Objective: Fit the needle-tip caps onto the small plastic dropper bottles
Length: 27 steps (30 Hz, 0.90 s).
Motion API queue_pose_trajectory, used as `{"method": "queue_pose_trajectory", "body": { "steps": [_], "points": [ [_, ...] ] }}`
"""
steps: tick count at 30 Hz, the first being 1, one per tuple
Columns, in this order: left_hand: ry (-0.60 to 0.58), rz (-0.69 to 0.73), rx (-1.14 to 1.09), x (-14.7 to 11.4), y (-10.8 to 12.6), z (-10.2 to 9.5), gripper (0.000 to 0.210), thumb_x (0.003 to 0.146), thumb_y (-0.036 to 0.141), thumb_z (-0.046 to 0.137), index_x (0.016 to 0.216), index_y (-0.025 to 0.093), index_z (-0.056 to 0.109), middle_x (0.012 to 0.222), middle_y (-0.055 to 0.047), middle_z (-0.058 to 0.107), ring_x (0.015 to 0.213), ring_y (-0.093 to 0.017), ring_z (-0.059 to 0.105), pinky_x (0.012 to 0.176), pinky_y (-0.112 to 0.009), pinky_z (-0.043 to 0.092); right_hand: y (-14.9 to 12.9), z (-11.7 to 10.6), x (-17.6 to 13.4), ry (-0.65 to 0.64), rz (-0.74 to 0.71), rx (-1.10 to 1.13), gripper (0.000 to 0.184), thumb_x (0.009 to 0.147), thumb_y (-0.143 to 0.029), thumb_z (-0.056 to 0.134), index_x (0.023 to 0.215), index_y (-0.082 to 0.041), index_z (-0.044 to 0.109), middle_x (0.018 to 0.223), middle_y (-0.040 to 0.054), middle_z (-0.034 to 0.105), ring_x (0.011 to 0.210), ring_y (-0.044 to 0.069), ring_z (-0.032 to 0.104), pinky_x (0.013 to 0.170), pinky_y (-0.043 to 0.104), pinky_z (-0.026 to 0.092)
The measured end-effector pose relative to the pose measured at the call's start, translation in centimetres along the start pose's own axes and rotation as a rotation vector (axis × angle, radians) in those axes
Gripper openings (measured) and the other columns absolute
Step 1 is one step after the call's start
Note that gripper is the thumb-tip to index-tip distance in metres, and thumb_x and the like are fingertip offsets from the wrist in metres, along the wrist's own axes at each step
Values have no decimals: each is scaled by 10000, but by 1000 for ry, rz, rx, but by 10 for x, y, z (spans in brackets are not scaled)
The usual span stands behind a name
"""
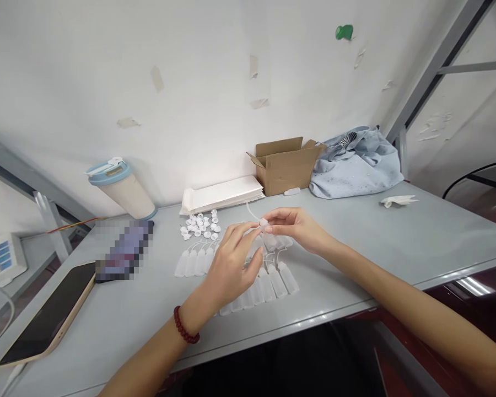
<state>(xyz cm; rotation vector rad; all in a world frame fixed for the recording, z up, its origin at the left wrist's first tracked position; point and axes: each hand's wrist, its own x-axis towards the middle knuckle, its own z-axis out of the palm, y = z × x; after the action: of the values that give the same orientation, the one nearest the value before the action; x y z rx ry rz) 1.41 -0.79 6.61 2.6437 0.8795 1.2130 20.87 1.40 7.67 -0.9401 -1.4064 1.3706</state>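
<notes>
My right hand [295, 227] pinches a small translucent squeeze bottle [268, 241] near its white cap [264, 222], and a thin tube rises from the top. My left hand [231, 262] reaches in from the other side. Its fingers are stretched, with fingertips at the cap and the thumb apart. Below the hands lies a row of similar bottles [278, 284] with thin curved tubes, partly hidden by my left hand. Another row of bottles [195, 261] lies to the left. Loose white caps [200, 224] are heaped behind that row.
A stack of white envelopes [223, 196], an open cardboard box [289, 170] and a light-blue cloth bag [357, 165] stand along the wall. A tumbler [124, 190] and a phone [52, 311] are at the left. A crumpled tissue [398, 201] lies at the right. The table's front edge is close.
</notes>
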Motion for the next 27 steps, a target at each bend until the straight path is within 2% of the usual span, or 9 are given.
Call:
{"method": "queue_pose_trajectory", "body": {
  "steps": [2, 6, 9, 16, 22, 27],
  "points": [
    [30, 6, 24, 1, 1, 1, 413, 872, 133, 533, 1275, 181, 457, 1200, -129, 554, 1118, -266, 499, 947, -466, 451, 0, -1, 0, -15, 17, 15, 275, 639, -302, 792, 871, -183, 705, 792, 16, 707, 741, 156, 641, 712, 305, 477],
    [7, 45, 80, 2, 3, 2, 495, 858, 206, 601, 1312, 191, 405, 1240, -132, 541, 1144, -297, 479, 957, -505, 433, -1, -2, 0, -57, 39, 42, 245, 655, -287, 781, 870, -187, 719, 789, 21, 723, 773, 167, 654, 731, 306, 470],
    [26, 62, 98, 3, 4, 2, 470, 851, 200, 617, 1283, 178, 432, 1215, -131, 559, 1136, -293, 481, 954, -490, 439, -1, -4, 0, -99, 51, 55, 233, 671, -273, 770, 883, -184, 730, 822, 33, 727, 814, 173, 653, 756, 305, 469],
    [73, 97, 92, 4, 5, 2, 349, 853, 214, 620, 1184, 197, 508, 1149, -119, 606, 1075, -284, 532, 904, -486, 473, -3, -11, 1, -205, 89, 17, 221, 701, -262, 748, 909, -189, 745, 813, 26, 728, 772, 151, 638, 757, 298, 484],
    [-6, 85, 35, 1, 8, 5, 391, 817, 232, 665, 1174, 168, 518, 1160, -123, 623, 1157, -305, 483, 953, -503, 451, -16, -21, -2, -328, 144, -85, 175, 690, -234, 747, 860, -193, 759, 758, 4, 719, 627, 125, 614, 652, 271, 513],
    [-120, 172, -5, 1, 14, 6, 397, 816, 258, 672, 1163, 140, 520, 1130, -116, 638, 1136, -295, 475, 946, -463, 454, -25, -36, -7, -555, 223, -328, 142, 743, -263, 698, 852, -184, 743, 708, 1, 719, 657, 141, 646, 602, 242, 494]
  ]
}}
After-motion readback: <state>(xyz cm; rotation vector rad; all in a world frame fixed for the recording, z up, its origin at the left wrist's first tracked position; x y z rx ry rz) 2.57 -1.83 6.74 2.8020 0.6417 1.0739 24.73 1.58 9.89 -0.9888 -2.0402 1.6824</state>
